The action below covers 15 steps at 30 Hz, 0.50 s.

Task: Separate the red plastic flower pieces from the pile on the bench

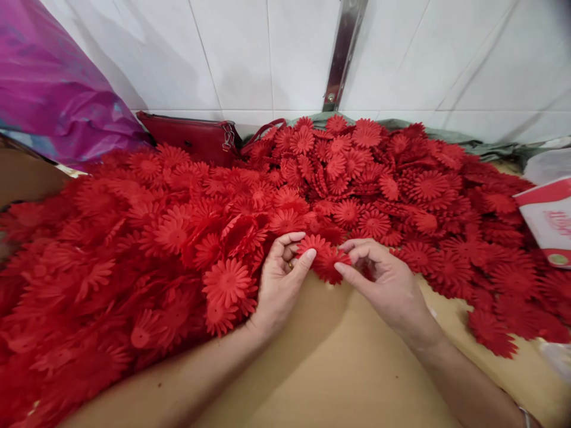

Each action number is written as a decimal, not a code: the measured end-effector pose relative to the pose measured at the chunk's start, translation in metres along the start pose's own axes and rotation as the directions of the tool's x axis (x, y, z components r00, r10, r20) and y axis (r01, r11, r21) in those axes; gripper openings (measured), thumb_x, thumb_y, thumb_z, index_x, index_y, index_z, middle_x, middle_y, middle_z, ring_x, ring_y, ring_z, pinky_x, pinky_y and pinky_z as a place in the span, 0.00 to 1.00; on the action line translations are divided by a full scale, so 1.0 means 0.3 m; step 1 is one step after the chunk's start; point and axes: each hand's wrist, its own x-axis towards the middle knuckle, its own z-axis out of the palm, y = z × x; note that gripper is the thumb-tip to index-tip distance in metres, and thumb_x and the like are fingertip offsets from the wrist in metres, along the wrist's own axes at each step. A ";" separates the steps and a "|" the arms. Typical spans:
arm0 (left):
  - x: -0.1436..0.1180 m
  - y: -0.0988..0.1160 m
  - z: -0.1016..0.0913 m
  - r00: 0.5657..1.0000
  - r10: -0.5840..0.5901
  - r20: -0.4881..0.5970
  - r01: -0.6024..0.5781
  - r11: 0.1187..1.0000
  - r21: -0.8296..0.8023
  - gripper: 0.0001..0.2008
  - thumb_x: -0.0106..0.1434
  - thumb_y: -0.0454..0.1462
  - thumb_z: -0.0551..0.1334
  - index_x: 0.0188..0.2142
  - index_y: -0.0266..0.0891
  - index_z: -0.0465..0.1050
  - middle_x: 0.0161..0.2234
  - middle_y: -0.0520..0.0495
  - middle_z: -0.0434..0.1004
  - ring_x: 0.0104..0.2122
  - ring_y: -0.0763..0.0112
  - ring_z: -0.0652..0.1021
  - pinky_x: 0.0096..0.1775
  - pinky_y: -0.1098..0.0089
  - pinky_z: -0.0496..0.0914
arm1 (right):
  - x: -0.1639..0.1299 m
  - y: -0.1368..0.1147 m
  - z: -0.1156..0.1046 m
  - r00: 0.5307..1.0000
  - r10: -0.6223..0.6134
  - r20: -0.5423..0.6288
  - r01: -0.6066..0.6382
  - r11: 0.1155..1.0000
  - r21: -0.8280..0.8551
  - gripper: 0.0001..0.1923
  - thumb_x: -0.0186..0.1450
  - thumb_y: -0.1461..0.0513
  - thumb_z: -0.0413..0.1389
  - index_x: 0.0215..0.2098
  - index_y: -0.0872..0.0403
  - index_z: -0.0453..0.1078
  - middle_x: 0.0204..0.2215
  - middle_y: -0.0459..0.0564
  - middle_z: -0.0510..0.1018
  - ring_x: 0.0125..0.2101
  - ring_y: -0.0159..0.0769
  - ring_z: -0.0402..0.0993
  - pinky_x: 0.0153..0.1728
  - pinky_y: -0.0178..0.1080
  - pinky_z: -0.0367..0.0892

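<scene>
Many-petalled red flower cutouts lie heaped across the table. Between thumb and fingers, my left hand point(284, 270) pinches a red flower cutout point(314, 244) by its left edge. A second red flower cutout point(329, 266) overlaps it just below and to the right, its right edge pinched by my right hand point(379, 273). Whether the two cutouts are joined or merely overlapping, I cannot tell. Close beside my left wrist, at the pile's edge, rests a larger loose flower point(228, 283).
A large heap of red flowers point(169, 232) fills the left, another heap point(428, 184) the back and right. Behind are a dark red purse point(191, 138), a tiled wall point(241, 53) and a metal strip point(344, 53). A purple plastic bag point(62, 83) stands left, a red-and-white packet point(548, 220) right.
</scene>
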 end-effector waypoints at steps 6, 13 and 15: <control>-0.005 -0.009 -0.005 1.000 0.019 0.020 -0.018 0.999 -0.031 0.20 0.62 0.40 0.71 0.50 0.41 0.69 0.44 0.49 0.78 0.42 0.74 0.77 0.48 0.72 0.71 | 0.024 0.041 -0.022 0.980 0.165 -0.114 -0.132 0.959 0.251 0.11 0.61 0.58 0.66 0.38 0.49 0.69 0.32 0.43 0.78 0.33 0.32 0.75 0.37 0.35 0.70; -0.009 -0.015 -0.013 0.996 0.060 0.060 -0.063 0.997 0.046 0.19 0.63 0.40 0.69 0.52 0.42 0.68 0.49 0.45 0.77 0.49 0.67 0.76 0.53 0.68 0.70 | 0.027 0.031 -0.029 0.973 0.200 -0.112 -0.163 0.948 0.274 0.11 0.64 0.58 0.65 0.43 0.47 0.71 0.32 0.42 0.76 0.32 0.29 0.72 0.36 0.32 0.69; -0.010 -0.011 -0.010 0.995 0.075 0.059 -0.079 0.995 0.063 0.19 0.64 0.40 0.68 0.52 0.43 0.68 0.50 0.45 0.76 0.50 0.67 0.76 0.54 0.68 0.69 | 0.026 0.033 -0.035 0.972 0.211 -0.105 -0.177 0.948 0.264 0.11 0.65 0.57 0.64 0.44 0.47 0.70 0.31 0.41 0.75 0.30 0.29 0.70 0.34 0.31 0.68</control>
